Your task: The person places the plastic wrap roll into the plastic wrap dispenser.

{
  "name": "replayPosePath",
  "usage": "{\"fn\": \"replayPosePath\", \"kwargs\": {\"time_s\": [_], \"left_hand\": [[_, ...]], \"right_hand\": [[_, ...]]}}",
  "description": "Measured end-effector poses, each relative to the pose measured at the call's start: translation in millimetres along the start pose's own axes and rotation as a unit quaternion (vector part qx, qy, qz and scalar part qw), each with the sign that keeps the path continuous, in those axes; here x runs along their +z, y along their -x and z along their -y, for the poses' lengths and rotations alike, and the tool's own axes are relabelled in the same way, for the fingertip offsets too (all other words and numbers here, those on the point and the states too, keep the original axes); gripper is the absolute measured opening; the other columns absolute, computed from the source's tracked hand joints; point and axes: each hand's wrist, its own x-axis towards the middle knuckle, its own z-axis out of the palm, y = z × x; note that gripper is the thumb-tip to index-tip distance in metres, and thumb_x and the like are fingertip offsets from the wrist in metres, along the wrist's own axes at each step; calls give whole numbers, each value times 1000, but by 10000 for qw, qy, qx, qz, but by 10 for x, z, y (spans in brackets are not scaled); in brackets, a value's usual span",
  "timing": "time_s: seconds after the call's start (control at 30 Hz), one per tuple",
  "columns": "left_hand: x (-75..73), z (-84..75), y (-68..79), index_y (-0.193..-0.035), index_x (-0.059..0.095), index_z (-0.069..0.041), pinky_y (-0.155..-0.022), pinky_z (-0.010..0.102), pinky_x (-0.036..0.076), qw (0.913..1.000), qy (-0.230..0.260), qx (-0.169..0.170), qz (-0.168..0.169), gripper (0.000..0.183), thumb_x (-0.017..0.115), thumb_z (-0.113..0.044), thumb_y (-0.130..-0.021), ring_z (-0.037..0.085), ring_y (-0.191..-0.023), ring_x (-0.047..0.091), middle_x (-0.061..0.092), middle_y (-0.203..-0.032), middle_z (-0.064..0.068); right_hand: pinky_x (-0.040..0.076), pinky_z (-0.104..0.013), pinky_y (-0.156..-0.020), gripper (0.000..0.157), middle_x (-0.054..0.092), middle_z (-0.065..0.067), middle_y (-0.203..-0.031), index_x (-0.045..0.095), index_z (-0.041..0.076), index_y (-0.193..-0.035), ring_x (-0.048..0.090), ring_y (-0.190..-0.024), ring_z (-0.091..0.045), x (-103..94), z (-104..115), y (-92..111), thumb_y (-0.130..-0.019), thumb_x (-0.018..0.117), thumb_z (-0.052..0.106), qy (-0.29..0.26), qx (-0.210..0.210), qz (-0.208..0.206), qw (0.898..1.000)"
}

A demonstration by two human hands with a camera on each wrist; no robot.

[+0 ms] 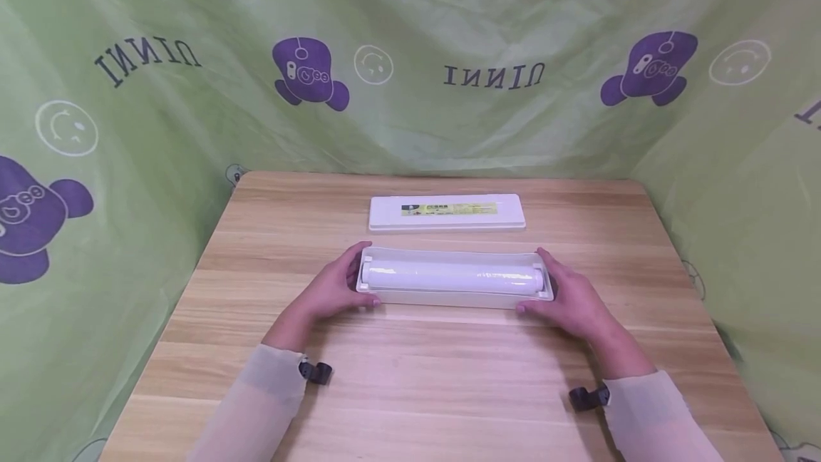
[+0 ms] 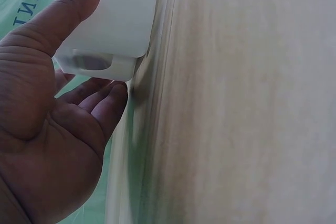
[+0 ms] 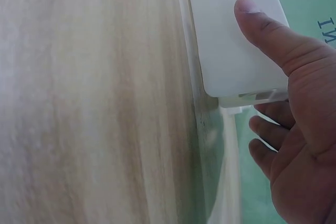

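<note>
In the head view, a long, open, white rectangular plastic box [image 1: 449, 299] lies between the 2 hands, in front of the wearer, its length running from one to the other. The left hand [image 1: 335, 289] grips its left end and the right hand [image 1: 575, 303] grips its right end, each with the thumb on the near wall and fingers around the end. Inside the box, a white cylindrical roll with a glossy wrapping [image 1: 449, 276] lies lengthwise. Beyond the box, well within the wood-grain surface [image 1: 410, 376], lies a flat white rectangular lid [image 1: 447, 222] with a yellow-green printed label [image 1: 458, 209]. In the left wrist view, the left thumb presses on the broad white wall while the other fingers curl at the box's end. In the right wrist view, the right thumb likewise presses on the wall, the other fingers bent beside the end.
</note>
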Motion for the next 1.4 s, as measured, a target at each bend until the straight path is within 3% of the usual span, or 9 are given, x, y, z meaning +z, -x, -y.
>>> {"fn": "replayPosePath", "kwargs": {"time_s": [0.33,0.67,0.97,1.2,1.4], "left_hand": [[-22,-65,-20,-164,24,-20,-121,40,35,10000,-11,14,48,123,100,-23,-67,29,-152,34,28,-168,15],[-70,-88,-51,-164,27,-25,-123,41,33,9993,-366,49,55,119,97,-43,-70,22,-149,39,42,-163,4],[-97,-134,-107,-163,31,-25,-123,43,34,9982,-600,28,-88,99,86,-47,-84,25,-150,38,37,-165,-1],[-154,-88,-163,-162,35,-19,-122,50,34,9993,-292,73,-204,79,70,-48,-97,35,-148,40,39,-164,9],[-174,-57,-228,-160,39,-17,-121,50,36,9989,-160,21,-445,76,66,-53,-98,32,-146,44,42,-162,7]], "right_hand": [[37,-68,-113,129,43,-40,-150,20,8,-166,45,-134,-59,-16,11,2,-72,86,66,130,55,21,9999],[37,-68,-113,128,45,-39,-149,22,7,-165,46,-133,-58,-10,-4,-2,-72,85,67,122,-10,-42,9999],[39,-68,-112,126,46,-38,-148,23,7,-164,50,-130,-57,-14,35,4,-73,87,64,150,37,-27,9999],[42,-67,-110,125,49,-38,-146,24,7,-164,53,-128,-56,14,25,-4,-72,88,63,129,15,-54,9999],[42,-68,-110,126,49,-38,-146,23,9,-165,52,-128,-56,32,32,-2,-72,87,63,79,56,-9,10000]]}}
